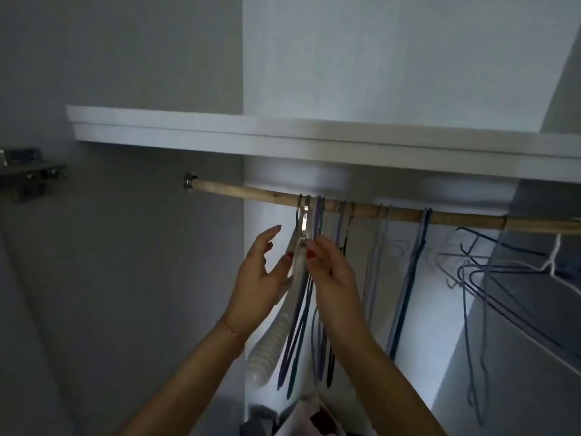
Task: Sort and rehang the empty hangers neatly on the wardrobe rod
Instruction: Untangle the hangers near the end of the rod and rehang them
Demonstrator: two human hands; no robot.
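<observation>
A wooden rod [251, 191] crosses the wardrobe under a white shelf. Several thin hangers in purple, blue and grey hang from it in small groups. Leftmost hangs a white ribbed plastic hanger [267, 344] with a metal hook. My left hand [262, 278] has its fingers spread, the thumb against the white hanger's neck. My right hand [330, 269] pinches that neck and the purple hangers [295, 328] just below the rod. Farther right a blue and grey pair [405, 294] hangs straight, and a tangle of wire hangers [490, 278] sits askew.
The white shelf [283, 133] runs close above the rod. A grey side wall with a metal hinge [28, 171] stands on the left. Folded clothes [301, 416] lie at the wardrobe's bottom. The rod's left stretch carries no hangers.
</observation>
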